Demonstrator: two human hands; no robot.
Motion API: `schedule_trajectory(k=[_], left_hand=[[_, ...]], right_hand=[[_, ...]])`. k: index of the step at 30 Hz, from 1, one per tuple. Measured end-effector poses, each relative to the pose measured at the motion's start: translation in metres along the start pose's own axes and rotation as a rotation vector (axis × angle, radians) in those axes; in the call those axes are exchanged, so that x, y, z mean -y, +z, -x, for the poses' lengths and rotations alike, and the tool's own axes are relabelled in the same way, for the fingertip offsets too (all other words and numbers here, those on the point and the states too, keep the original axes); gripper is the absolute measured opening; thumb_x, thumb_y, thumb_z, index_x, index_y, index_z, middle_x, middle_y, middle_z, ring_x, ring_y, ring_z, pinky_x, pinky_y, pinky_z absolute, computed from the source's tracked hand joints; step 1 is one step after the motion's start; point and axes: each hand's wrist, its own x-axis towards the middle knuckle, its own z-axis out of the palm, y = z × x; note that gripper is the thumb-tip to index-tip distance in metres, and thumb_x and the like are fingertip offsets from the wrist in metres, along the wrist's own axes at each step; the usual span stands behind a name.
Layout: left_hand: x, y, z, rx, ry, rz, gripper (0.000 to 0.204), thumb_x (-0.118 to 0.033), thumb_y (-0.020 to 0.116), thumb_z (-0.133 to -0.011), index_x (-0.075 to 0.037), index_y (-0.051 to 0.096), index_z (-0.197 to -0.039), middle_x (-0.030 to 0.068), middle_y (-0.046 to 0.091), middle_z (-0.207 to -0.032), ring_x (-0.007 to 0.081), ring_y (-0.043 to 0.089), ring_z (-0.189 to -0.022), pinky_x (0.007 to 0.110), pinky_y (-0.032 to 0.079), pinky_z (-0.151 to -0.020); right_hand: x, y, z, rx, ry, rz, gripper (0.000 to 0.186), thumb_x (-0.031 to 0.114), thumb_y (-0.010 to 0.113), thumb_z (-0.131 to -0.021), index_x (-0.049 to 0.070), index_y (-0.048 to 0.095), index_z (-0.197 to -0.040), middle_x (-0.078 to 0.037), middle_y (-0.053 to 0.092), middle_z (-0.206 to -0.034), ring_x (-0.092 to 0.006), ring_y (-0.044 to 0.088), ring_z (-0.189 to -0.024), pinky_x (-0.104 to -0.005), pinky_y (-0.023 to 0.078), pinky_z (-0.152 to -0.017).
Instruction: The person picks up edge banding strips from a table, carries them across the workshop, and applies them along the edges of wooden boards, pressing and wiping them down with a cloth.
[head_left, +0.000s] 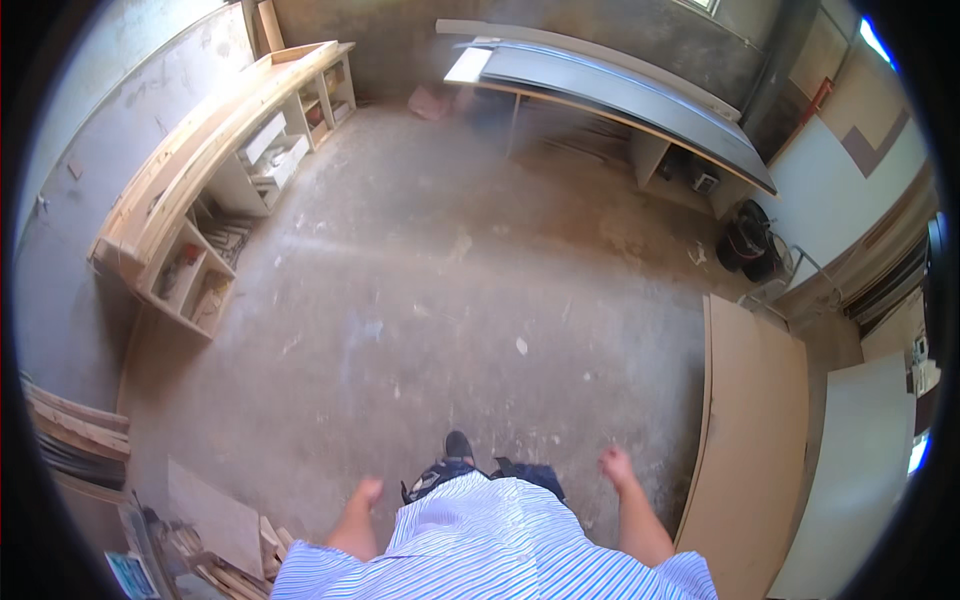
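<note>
One left hand [371,490] and one right hand [615,465], both bare, appear on either side of a blue-and-white striped shirt [490,535], above a stained concrete floor [440,320]. The left hand is loosely curled; how far it is closed, and whether it holds anything, cannot be told. The right hand has its fingers bent inward; its closure and contents are likewise indistinct. Nearest the right hand, though apart from it, is a brown sheet panel [755,420] at the floor's right edge, with a pale panel [850,470] beyond. Nearest the left hand, a greyish board [215,510] lies toward the floor's lower-left corner, beside wood strips [228,582]. A dark shoe [458,445] shows between the hands. A wooden workbench [190,165] with open compartments follows the floor's left edge; at the far edge, a long grey sheet [610,90] covers most of a tabletop [467,66], with black tubs [742,243] near its right front corner.
</note>
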Motion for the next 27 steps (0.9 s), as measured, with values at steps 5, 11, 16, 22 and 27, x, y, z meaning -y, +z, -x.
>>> schedule_trajectory(k=[5,11,16,22,27], left_hand=[[-0.415,-0.171,-0.057,-0.275,0.846,0.180,0.037,-0.031,0.057,-0.091,0.000,0.059,-0.110,0.0133,0.066,-0.090,0.0219,0.061,-0.081,0.035,0.050,-0.074],[-0.684,-0.298,-0.089,-0.154,0.917,0.506,0.029,-0.026,0.054,-0.094,-0.005,0.057,-0.114,0.0113,0.065,-0.099,0.0166,0.061,-0.086,0.031,0.050,-0.073],[-0.750,-0.348,-0.173,0.068,0.530,0.773,0.029,-0.028,0.052,-0.094,-0.008,0.053,-0.115,0.0125,0.064,-0.105,0.0220,0.062,-0.088,0.037,0.053,-0.074],[-0.879,-0.490,-0.272,0.041,0.472,0.935,0.033,-0.032,0.052,-0.093,-0.008,0.051,-0.115,0.0131,0.061,-0.109,0.0243,0.061,-0.092,0.041,0.053,-0.077],[-1.075,-0.603,-0.412,0.247,0.535,1.190,0.046,-0.039,0.047,-0.094,-0.007,0.043,-0.127,0.0153,0.055,-0.120,0.0267,0.058,-0.100,0.042,0.051,-0.082]], right_hand=[[0.053,0.044,-0.060,0.078,0.508,-0.311,0.018,0.014,0.057,-0.085,0.001,0.057,-0.097,-0.015,0.062,-0.073,-0.0240,0.059,-0.054,-0.0350,0.044,-0.043],[0.159,0.083,-0.260,0.128,0.566,-0.091,0.010,0.010,0.055,-0.083,0.001,0.055,-0.089,-0.011,0.058,-0.066,-0.0214,0.055,-0.050,-0.0338,0.040,-0.040],[0.415,0.118,-0.486,0.078,0.287,-0.293,0.003,0.005,0.055,-0.083,0.005,0.053,-0.086,-0.007,0.056,-0.068,-0.0156,0.051,-0.050,-0.0291,0.038,-0.041],[0.750,0.118,-0.662,0.108,-0.267,-0.313,0.018,0.007,0.056,-0.087,0.003,0.059,-0.104,-0.004,0.059,-0.077,-0.0099,0.055,-0.064,-0.0238,0.045,-0.054],[0.827,0.154,-0.800,-0.046,-0.130,-0.402,0.014,0.006,0.053,-0.089,0.003,0.059,-0.101,-0.006,0.061,-0.078,-0.0102,0.056,-0.063,-0.0234,0.046,-0.053]])
